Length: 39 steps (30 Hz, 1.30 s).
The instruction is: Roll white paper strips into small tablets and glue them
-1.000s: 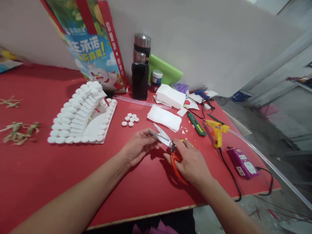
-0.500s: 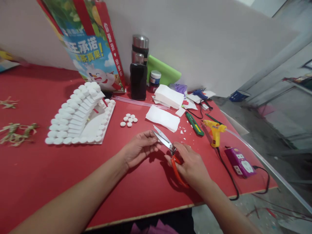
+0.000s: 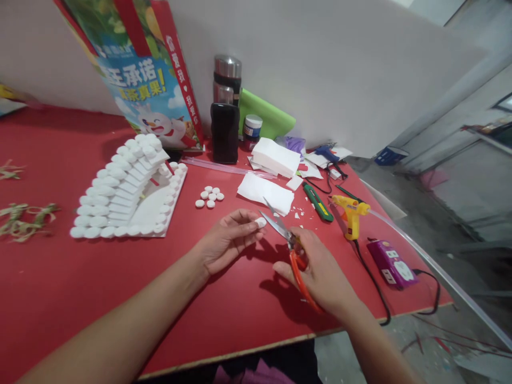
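Between the thumb and fingers of my left hand (image 3: 230,240) is a small white disc (image 3: 261,222), pinched by its edge. My right hand (image 3: 318,269) grips scissors (image 3: 298,266) with orange handles, their blades spread apart and the tips close to the disc. Left of the hands lies a group of several white discs (image 3: 210,196) on the red table. Farther left stands a white model (image 3: 132,197) edged with rows of similar white discs and a curved run of steps. Just beyond the scissors is a folded white sheet (image 3: 265,193) with white scraps near it.
A green utility knife (image 3: 318,201), a yellow glue gun (image 3: 351,216) and a purple power box (image 3: 392,264) lie at right, with cords. A black phone (image 3: 224,133), steel flask (image 3: 228,74) and printed bag (image 3: 148,85) stand behind. Straw bundles (image 3: 28,220) lie far left.
My right hand has drawn the scissors slightly right, away from my left fingers, and the blades have spread wider. The white disc now shows in my left fingertips.
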Tool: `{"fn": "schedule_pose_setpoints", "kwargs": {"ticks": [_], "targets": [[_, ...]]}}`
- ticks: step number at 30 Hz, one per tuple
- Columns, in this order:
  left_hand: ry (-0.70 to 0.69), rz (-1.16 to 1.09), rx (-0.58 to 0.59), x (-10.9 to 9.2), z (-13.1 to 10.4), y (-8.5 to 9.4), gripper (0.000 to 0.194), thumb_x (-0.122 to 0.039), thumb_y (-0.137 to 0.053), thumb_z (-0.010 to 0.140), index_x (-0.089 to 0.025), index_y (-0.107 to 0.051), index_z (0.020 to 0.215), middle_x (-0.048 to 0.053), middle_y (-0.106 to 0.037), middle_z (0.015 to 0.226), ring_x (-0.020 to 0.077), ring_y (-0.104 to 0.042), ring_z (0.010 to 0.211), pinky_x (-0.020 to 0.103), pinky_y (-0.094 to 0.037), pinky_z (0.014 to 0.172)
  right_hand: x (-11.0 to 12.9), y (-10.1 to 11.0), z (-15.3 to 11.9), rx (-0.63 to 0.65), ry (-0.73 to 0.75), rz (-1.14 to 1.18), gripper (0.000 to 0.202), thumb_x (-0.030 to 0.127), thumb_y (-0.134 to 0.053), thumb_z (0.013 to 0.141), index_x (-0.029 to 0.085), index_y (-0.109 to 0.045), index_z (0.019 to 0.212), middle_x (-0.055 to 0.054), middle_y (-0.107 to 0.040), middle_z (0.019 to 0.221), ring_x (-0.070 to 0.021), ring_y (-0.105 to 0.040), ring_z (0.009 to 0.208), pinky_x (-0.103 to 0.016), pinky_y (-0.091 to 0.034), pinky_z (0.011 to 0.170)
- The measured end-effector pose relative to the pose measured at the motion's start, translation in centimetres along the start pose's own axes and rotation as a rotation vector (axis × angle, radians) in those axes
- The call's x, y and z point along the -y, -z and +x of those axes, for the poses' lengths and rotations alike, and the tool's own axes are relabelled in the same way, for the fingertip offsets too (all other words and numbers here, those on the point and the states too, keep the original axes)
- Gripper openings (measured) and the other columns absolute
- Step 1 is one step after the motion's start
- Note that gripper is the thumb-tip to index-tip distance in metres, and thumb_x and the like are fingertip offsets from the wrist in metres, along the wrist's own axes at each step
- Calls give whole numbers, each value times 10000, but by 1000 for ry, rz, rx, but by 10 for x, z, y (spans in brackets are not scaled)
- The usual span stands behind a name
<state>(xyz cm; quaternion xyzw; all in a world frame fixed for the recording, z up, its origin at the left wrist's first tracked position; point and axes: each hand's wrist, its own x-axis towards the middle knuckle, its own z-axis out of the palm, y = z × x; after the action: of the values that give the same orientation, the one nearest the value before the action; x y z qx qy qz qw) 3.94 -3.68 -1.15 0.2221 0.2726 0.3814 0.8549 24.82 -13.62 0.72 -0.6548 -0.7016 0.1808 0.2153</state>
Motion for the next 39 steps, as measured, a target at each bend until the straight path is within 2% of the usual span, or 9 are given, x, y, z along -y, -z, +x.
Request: {"fn": "schedule_pose_setpoints", "kwargs": {"ticks": [3, 8, 14, 21, 26, 33, 39], "targets": [[-39, 3, 3, 1, -1, 1, 218, -47, -878, 695, -117, -734, 843, 40, -748, 816, 142, -737, 796, 238, -620, 804, 7, -8, -1, 7, 2, -10, 495, 486, -722, 887, 216, -535, 1257, -106, -634, 1121, -277, -622, 969, -408, -528, 831], [-47, 16, -39, 3, -1, 1, 205, -59, -869, 712, -97, -758, 880, 93, -767, 941, 159, -728, 912, 234, -599, 860, 13, -16, 3, -23, 3, -23, 424, 468, -689, 913, 213, -544, 1217, -112, -628, 1102, -287, -630, 964, -418, -528, 821], [-21, -25, 2, 2, -2, -2, 214, -42, -895, 673, -103, -754, 823, 46, -747, 812, 130, -719, 820, 222, -599, 841, 12, -14, 3, -31, 13, -58, 375, 431, -641, 948, 219, -549, 1242, -97, -647, 1082, -265, -657, 875, -386, -519, 773], [-3, -6, 13, 0, -2, -1, 205, -56, -904, 675, -76, -757, 816, 64, -747, 799, 122, -711, 764, 204, -599, 792, 7, -14, 0, -46, 69, -110, 352, 463, -630, 966, 209, -573, 1202, -110, -669, 1040, -292, -678, 923, -366, -500, 742], [18, 10, 45, -1, -3, 0, 228, -69, -915, 667, -72, -758, 832, 56, -738, 772, 116, -708, 725, 193, -599, 764, 3, -13, -3, -68, 101, -139, 319, 473, -612, 984, 214, -586, 1169, -104, -681, 1006, -275, -685, 876, -338, -485, 692], [42, 18, 36, -2, -4, 0, 248, -70, -908, 679, -85, -756, 875, 48, -733, 781, 120, -713, 718, 197, -608, 755, -2, -13, -5, -112, 154, -149, 368, 513, -605, 989, 198, -590, 1177, -101, -677, 973, -267, -683, 857, -340, -498, 708], [64, 14, 85, -1, -1, 4, 209, -55, -856, 710, -73, -774, 901, 73, -741, 812, 121, -705, 735, 201, -599, 772, -2, -8, -5, -89, 135, -211, 533, 595, -661, 923, 195, -577, 1265, -104, -660, 1018, -289, -667, 842, -387, -521, 711]]}}
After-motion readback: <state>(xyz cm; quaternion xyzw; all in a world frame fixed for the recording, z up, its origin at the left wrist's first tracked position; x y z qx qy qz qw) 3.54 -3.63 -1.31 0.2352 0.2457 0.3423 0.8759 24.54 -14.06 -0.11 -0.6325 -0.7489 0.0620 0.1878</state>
